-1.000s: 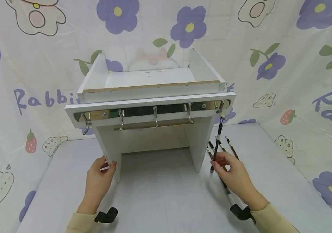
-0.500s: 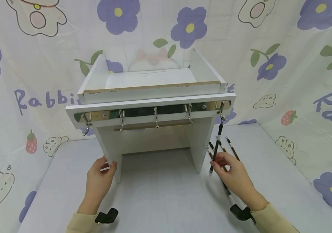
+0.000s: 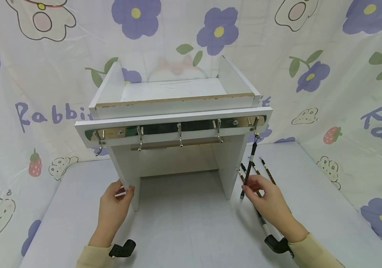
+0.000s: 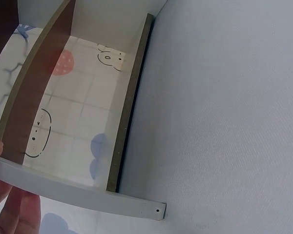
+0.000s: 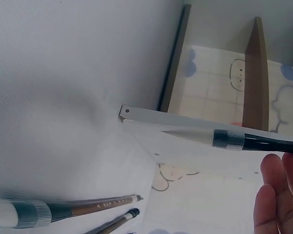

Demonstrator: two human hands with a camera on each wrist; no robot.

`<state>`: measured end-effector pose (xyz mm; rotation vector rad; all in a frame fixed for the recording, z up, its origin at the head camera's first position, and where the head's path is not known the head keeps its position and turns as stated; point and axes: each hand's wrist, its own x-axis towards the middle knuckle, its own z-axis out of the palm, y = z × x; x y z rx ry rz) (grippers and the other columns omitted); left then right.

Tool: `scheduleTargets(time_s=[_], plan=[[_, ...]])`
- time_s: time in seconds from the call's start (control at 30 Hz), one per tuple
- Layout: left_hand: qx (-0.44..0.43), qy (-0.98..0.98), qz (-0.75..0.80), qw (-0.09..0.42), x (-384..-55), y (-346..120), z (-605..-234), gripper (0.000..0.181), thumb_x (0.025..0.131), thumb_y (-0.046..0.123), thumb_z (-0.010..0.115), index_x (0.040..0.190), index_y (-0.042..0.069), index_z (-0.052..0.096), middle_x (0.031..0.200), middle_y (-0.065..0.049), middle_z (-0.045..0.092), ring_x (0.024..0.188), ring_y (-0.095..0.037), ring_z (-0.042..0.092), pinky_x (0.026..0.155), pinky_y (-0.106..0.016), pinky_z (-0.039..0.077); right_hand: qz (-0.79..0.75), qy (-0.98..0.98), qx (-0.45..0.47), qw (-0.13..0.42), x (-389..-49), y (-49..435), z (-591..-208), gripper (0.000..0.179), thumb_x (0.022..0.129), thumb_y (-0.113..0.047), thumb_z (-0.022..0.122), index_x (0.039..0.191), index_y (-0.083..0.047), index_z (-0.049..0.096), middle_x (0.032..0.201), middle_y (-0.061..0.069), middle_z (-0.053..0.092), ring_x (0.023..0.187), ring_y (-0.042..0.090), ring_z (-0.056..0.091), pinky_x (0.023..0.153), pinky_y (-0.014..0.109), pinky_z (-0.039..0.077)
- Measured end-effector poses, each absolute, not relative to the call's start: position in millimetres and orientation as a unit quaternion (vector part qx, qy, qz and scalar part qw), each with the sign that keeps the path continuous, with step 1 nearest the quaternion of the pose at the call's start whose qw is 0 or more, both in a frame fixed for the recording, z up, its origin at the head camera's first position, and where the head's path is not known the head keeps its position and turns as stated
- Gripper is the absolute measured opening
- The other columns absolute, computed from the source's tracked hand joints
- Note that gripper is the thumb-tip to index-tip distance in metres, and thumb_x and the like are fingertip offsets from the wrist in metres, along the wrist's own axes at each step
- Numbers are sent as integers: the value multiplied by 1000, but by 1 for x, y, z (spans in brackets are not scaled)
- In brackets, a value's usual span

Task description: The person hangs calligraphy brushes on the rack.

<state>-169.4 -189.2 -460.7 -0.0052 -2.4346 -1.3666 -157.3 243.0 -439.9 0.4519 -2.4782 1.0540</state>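
Note:
A white wooden rack (image 3: 174, 111) stands on the table, with a metal hook strip (image 3: 161, 128) along its front board. From its rightmost hook a black-handled writing brush (image 3: 251, 160) hangs by a loop, slightly slanted. My right hand (image 3: 267, 197) pinches this brush near its lower end; in the right wrist view its pale bristles (image 5: 188, 136) point left. On the other side, my left hand (image 3: 114, 208) grips the front edge of the rack's left side panel (image 3: 124, 167). The left wrist view shows fingers (image 4: 22, 209) below that panel's edge and the thumb above.
Several more brushes (image 3: 267, 170) lie on the table right of the rack, partly hidden behind my right hand. The other hooks carry nothing. A patterned cloth (image 3: 311, 48) hangs close behind the rack and along the sides.
The lower end of the brush has shifted very slightly left. Both hands and the rack stay where they were.

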Motion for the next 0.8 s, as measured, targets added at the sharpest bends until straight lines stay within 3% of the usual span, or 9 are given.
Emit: scheduleTargets(time_s=[0.5, 0.8], plan=[[-4, -861, -478, 172, -168, -188, -458, 33, 95, 18, 63, 127, 10, 62, 115, -6, 61, 100, -26, 64, 78, -34, 57, 361, -889, 160, 232, -157, 254, -437, 19, 87, -5, 71, 104, -12, 65, 91, -9, 65, 79, 8, 61, 65, 21, 50], [-9, -860, -479, 177, -168, -188, -458, 32, 95, 19, 63, 126, 10, 62, 114, -6, 62, 99, -25, 64, 79, -37, 57, 358, -898, 136, 216, -161, 274, -439, 17, 90, -12, 70, 106, -12, 63, 89, -5, 66, 76, 10, 61, 64, 18, 48]])
